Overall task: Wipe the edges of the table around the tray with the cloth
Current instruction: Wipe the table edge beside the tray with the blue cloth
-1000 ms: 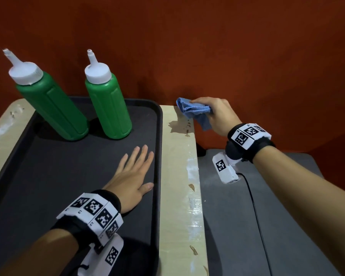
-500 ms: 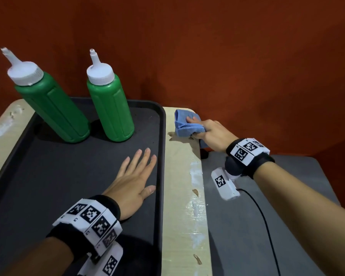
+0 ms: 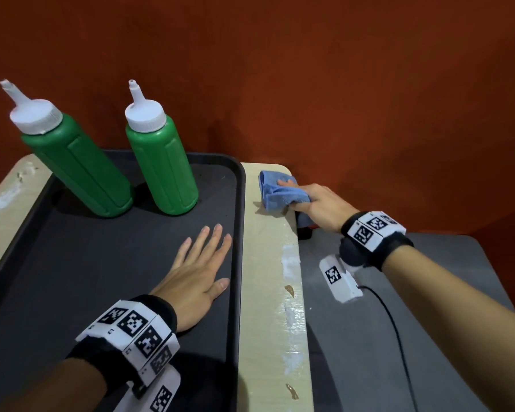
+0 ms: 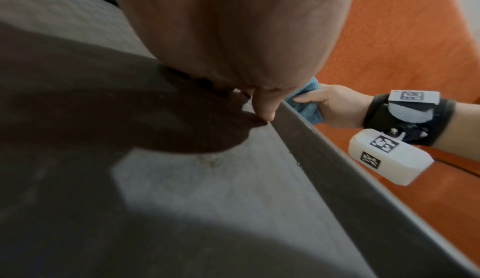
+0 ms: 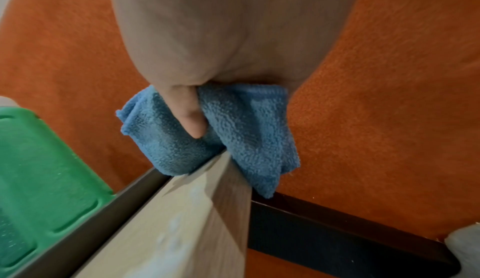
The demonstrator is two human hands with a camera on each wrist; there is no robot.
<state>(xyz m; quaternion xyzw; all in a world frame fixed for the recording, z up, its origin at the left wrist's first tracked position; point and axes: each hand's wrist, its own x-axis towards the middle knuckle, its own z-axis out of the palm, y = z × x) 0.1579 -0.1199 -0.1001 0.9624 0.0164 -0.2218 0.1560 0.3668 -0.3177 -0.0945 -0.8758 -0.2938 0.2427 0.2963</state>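
Observation:
A blue cloth [image 3: 275,191] lies bunched on the pale table strip [image 3: 268,263] to the right of the dark tray [image 3: 238,221], near the far right corner. My right hand [image 3: 315,203] grips it, thumb pressed into the folds [image 5: 189,118], and part of the cloth [image 5: 259,149] hangs over the table's side. White smears and brown drips mark the strip nearer to me. My left hand [image 3: 199,272] rests flat, fingers straight, on the tray floor by its right rim [image 4: 311,139]. In the left wrist view the right hand [image 4: 335,106] shows past the rim.
Two green squeeze bottles [image 3: 78,165] [image 3: 161,162] with white nozzle caps stand at the back of the tray. An orange-red wall [image 3: 309,84] rises just behind the table. A lower grey surface [image 3: 369,337] with a black cable lies to the right.
My right hand has brought the cloth down from the air at the far corner onto the table strip and presses it there. The left hand has stayed flat on the tray.

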